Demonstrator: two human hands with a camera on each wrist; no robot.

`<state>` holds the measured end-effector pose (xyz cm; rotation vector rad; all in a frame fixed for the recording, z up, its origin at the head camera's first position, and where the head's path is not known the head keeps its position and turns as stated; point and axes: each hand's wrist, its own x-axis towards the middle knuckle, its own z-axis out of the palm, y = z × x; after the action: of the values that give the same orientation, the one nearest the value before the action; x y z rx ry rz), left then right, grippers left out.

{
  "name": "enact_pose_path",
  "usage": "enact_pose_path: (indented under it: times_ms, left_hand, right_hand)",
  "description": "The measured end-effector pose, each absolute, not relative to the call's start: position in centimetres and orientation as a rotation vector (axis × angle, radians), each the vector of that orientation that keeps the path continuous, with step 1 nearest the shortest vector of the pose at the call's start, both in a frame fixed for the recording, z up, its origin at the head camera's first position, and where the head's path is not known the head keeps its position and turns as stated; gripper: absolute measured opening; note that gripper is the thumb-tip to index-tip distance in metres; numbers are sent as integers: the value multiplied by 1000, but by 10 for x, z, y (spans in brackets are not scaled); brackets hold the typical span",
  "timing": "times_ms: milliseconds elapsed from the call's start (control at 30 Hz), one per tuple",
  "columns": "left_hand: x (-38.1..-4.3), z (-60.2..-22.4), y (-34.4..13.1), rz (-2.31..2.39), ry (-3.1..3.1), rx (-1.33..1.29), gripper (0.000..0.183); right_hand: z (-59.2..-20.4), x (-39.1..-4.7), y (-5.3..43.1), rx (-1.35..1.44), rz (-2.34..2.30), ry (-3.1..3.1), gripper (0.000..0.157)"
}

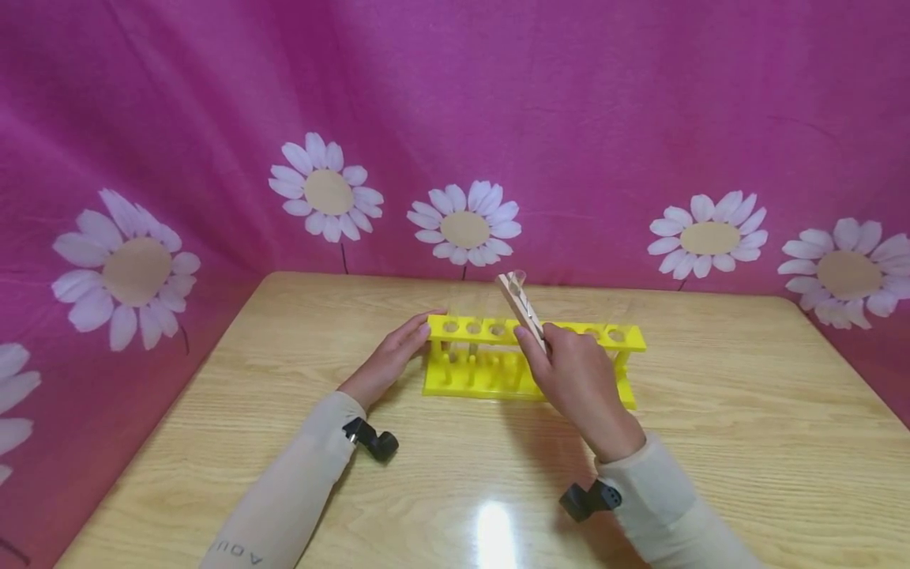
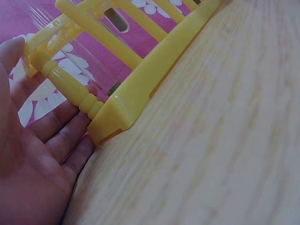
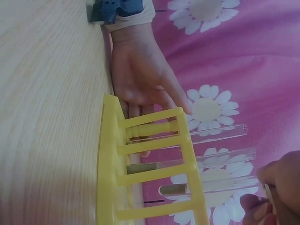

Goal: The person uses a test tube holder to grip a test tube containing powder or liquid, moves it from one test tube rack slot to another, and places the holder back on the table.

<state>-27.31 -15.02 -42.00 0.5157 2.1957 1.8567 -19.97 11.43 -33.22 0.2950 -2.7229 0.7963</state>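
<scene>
A yellow test tube rack stands on the table. My left hand holds its left end, thumb by the top plate and fingers behind the turned end post. In my right hand is a wooden test tube holder, slanting up and away over the rack, its tip at the rim of a glass test tube. In the right wrist view, a tube with dark contents hangs in the rack, its bottom above the base. Two neighbouring tubes, one with dark contents, reach down to the base.
Another clear tube stands at the rack's right end. The wooden table meets a pink cloth with daisies behind and at both sides. Black wrist cameras are strapped over both sleeves.
</scene>
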Motion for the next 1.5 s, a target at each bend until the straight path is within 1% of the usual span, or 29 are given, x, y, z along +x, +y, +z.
enact_pose_path:
  times_ms: [100, 267, 567, 833, 1300, 1500]
  left_hand:
    - [-274, -420, -150, 1855, 2196, 512, 47]
    - [-275, -419, -150, 1850, 2193, 520, 48]
    - [-275, -418, -151, 1862, 2157, 540, 43]
    - [-275, -421, -151, 1875, 2184, 558, 45]
    - [-277, -423, -150, 1918, 2164, 612, 50]
    - [-277, -423, -151, 1907, 2173, 566, 50]
  right_hand:
    - [-333, -200, 113, 287, 788, -2720, 43]
    - [-334, -200, 111, 285, 757, -2716, 44]
    - [-337, -200, 107, 287, 730, -2728, 44]
    - [-340, -201, 105, 276, 734, -2742, 43]
    - [-346, -202, 105, 313, 688, -2711, 46]
    - [-346, -202, 104, 301, 671, -2726, 45]
